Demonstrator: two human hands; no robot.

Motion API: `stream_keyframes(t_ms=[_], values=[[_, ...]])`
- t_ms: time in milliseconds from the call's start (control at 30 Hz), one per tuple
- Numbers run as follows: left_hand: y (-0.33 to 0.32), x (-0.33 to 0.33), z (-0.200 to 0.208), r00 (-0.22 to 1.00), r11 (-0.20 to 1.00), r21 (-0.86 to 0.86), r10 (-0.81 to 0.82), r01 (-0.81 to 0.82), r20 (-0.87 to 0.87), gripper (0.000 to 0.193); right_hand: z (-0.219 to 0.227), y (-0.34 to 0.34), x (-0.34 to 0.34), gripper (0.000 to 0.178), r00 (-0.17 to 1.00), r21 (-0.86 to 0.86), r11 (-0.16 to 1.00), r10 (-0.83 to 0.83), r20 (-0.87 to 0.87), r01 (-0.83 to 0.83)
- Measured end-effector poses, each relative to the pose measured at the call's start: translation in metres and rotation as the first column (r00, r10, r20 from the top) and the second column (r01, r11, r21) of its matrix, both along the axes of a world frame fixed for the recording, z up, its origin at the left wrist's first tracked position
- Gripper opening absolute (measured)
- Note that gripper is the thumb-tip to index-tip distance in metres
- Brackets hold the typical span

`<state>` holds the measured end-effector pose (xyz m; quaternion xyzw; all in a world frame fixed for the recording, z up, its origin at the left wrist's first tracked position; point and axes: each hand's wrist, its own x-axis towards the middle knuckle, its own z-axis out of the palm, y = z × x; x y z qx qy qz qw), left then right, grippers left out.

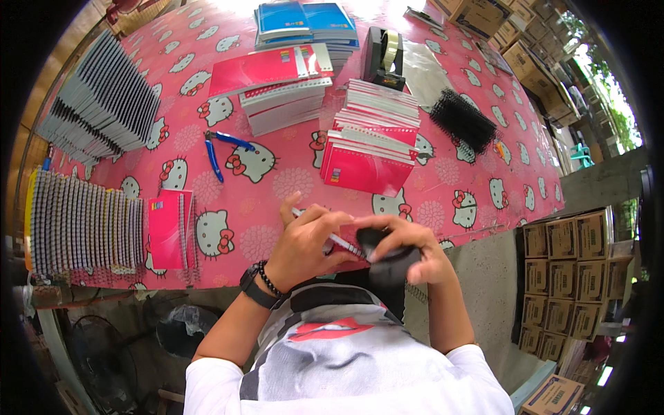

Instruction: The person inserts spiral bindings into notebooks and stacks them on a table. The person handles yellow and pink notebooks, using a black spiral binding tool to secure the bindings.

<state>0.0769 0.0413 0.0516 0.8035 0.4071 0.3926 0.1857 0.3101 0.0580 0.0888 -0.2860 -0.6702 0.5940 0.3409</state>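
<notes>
Near the table's front edge, my left hand [308, 242] is closed around a thin white strip-like thing [339, 242], perhaps a notebook seen edge-on. Its far end reaches my right hand [411, 249], whose fingers curl over a smooth black thing [391, 266] that is blurred. Whether the white and black parts belong together, I cannot tell. Just below my right hand a dark wire coil [416, 294] shows. Beyond my hands lies a leaning row of pink notebooks [370, 162] with punched edges. Blue-handled pliers [216, 152] rest farther left.
Spiral-bound notebooks [86, 221] stand in a row at the left, below a tall stack [104, 97]. More pink notebooks [283, 90], blue notebooks [304, 24], a tape dispenser [384, 59] and black coils [462, 121] lie farther back. Cartons [564, 277] are piled at the right.
</notes>
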Motion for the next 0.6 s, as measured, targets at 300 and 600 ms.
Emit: stream_keyframes(t_ms=[300,600], values=[[-0.002,-0.006,-0.034,0.757,0.895,-0.440,0.236,0.074,0.609,0.062,-0.010,0.005,-0.012,0.038,0.999,-0.025,0.999,-0.031,-0.039,0.031],[0.006,-0.015,-0.045,0.804,0.869,-0.435,0.078,0.236,0.590,0.049,-0.017,0.020,-0.015,0.040,0.961,0.056,0.993,-0.112,0.254,0.101]])
